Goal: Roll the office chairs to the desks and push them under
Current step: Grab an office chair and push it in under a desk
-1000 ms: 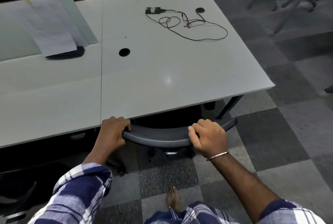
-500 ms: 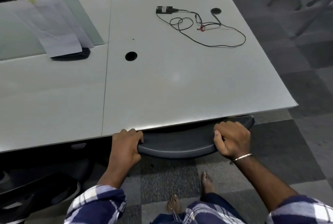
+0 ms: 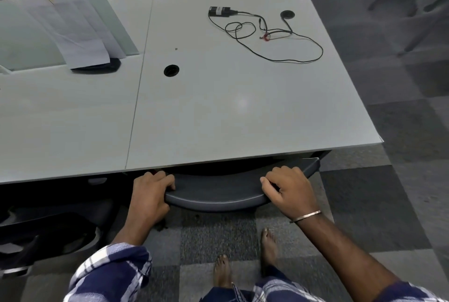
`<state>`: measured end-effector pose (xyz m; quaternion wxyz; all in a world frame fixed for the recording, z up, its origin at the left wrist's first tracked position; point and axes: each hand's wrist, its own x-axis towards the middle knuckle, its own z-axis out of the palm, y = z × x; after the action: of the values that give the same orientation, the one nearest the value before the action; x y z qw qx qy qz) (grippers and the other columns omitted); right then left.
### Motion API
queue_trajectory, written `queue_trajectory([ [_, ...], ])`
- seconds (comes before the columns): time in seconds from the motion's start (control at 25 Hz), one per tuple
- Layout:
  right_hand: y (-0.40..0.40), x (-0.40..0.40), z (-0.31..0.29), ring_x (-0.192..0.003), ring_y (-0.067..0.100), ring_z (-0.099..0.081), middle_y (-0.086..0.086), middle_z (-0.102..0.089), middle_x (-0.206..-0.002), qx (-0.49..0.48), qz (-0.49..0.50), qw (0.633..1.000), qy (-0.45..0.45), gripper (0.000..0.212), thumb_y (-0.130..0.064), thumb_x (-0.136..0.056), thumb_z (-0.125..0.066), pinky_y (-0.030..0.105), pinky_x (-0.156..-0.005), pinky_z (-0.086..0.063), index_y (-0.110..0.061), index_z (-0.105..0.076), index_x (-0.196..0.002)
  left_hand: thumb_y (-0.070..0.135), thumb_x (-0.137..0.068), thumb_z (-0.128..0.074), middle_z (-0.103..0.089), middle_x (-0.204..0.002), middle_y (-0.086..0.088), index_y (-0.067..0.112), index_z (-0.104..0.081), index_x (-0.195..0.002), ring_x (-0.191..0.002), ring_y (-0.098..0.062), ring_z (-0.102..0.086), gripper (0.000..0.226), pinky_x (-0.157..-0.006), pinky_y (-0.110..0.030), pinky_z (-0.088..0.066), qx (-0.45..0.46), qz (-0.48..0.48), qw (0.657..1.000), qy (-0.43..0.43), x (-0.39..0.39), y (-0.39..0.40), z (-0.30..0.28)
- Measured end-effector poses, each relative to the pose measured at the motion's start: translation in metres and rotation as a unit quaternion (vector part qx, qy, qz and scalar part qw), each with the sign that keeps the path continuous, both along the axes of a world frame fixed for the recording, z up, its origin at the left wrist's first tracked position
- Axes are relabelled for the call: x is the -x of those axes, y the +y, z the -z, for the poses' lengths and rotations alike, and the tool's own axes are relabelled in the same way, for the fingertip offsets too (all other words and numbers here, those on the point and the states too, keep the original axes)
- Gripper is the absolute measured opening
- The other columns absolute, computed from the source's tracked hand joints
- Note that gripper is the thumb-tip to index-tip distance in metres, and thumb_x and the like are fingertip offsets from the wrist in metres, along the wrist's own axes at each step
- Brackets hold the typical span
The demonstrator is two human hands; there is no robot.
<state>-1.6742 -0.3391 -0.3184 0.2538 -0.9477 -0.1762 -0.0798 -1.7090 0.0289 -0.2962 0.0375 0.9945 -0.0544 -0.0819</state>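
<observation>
Dark-grey chair back (image 3: 218, 194) is gripped along its curved top edge by curled fingers (image 3: 167, 181) of the left hand (image 3: 149, 194) at one end and by the right hand (image 3: 289, 188) at the other. Most of the chair is hidden beneath the near edge of the white desk (image 3: 218, 112). A tangled black cable (image 3: 264, 34) is seen lying on the desktop, papers (image 3: 80, 34) farther left.
</observation>
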Motion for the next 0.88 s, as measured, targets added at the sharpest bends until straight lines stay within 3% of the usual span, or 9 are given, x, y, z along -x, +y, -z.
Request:
queue_trajectory([
  [0.36, -0.028, 0.044, 0.001, -0.055, 0.016, -0.04, -0.004, -0.038, -0.056, 0.041, -0.009, 0.999, -0.033, 0.044, -0.032, -0.096, -0.064, 0.033, -0.057, -0.031, -0.021, -0.042, -0.059, 0.01, -0.041, -0.081, -0.045, -0.074, 0.013, 0.033, -0.051, -0.076, -0.061, -0.017, -0.043, 0.051, -0.059, -0.032, -0.032, 0.003, 0.003, 1.0, 0.026, 0.051, -0.024, -0.001],
  [0.48, -0.032, 0.039, 0.0, -0.053, 0.015, -0.039, -0.004, -0.037, -0.055, 0.047, 0.001, 0.998, -0.037, 0.045, -0.032, -0.095, -0.063, 0.032, -0.056, -0.029, -0.022, -0.04, -0.058, 0.024, -0.038, -0.092, -0.046, -0.072, 0.014, 0.034, -0.053, -0.074, -0.062, -0.015, -0.044, 0.054, -0.059, -0.033, -0.033, -0.006, 0.004, 0.999, 0.035, 0.04, -0.029, -0.006],
  [0.88, -0.045, 0.025, 0.003, -0.051, 0.019, -0.04, -0.003, -0.039, -0.054, 0.027, 0.09, 0.994, -0.062, 0.041, -0.03, -0.092, -0.062, 0.034, -0.054, -0.029, -0.021, -0.042, -0.057, 0.009, -0.038, -0.073, -0.048, -0.073, 0.012, 0.032, -0.052, -0.076, -0.062, -0.018, -0.044, 0.049, -0.059, -0.035, -0.037, 0.007, 0.029, 0.999, 0.012, 0.016, -0.047, -0.011],
])
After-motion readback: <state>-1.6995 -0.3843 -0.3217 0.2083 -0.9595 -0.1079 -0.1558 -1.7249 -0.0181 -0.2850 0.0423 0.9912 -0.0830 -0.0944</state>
